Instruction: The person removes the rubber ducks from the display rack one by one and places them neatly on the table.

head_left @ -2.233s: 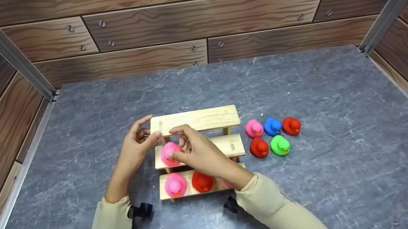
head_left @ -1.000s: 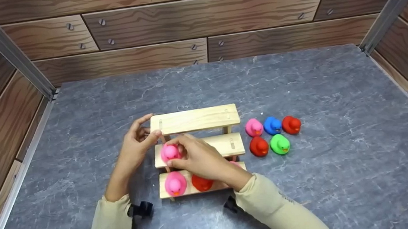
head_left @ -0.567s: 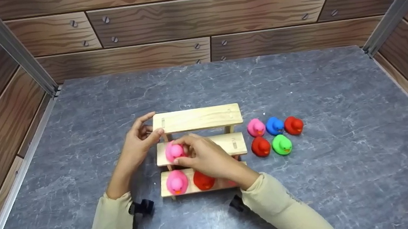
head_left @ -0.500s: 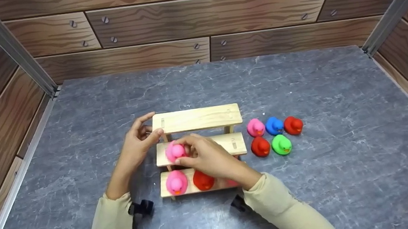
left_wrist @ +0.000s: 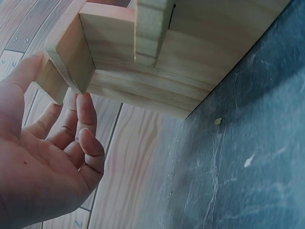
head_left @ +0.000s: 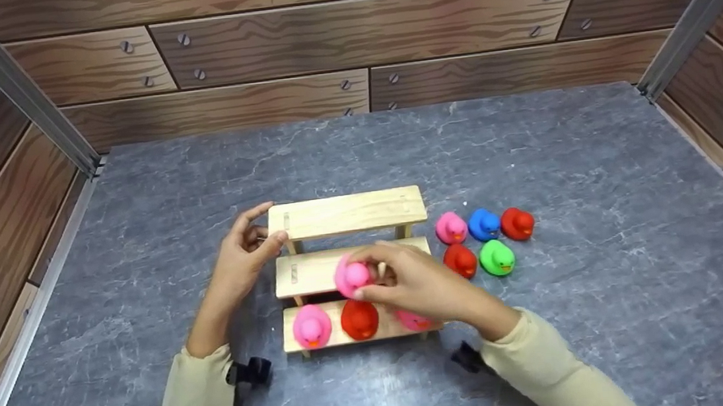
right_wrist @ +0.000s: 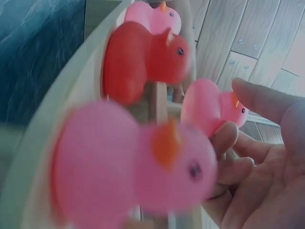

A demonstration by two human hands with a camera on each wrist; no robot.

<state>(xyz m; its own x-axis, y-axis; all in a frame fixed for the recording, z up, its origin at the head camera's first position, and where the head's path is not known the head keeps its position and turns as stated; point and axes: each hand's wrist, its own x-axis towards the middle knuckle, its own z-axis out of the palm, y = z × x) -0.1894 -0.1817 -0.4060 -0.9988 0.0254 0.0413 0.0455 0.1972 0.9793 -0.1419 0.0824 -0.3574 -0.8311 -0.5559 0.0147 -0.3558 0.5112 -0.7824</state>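
A three-step wooden stand [head_left: 346, 212] stands on the table. My left hand [head_left: 237, 258] grips the left end of its top step; in the left wrist view the stand's end [left_wrist: 71, 52] sits between thumb and fingers. With thumb and fingertips my right hand [head_left: 429, 289] pinches a pink rubber duck [head_left: 351, 277] at the centre of the middle step; whether it touches the wood I cannot tell. On the bottom step sit a pink duck [head_left: 312, 327], a red duck [head_left: 359, 320] and another pink duck [head_left: 414, 320], partly hidden by the right hand.
Right of the stand, several loose ducks lie on the grey marbled table [head_left: 604, 239]: pink [head_left: 451, 228], blue [head_left: 483, 224], two red, the far one [head_left: 517, 224] at the right, and green [head_left: 497, 257]. Wood-patterned walls [head_left: 319, 41] enclose the table.
My right hand has taken hold of the pink duck at the middle step's left end and moved it right, to the centre. The left hand keeps its grip on the top step.
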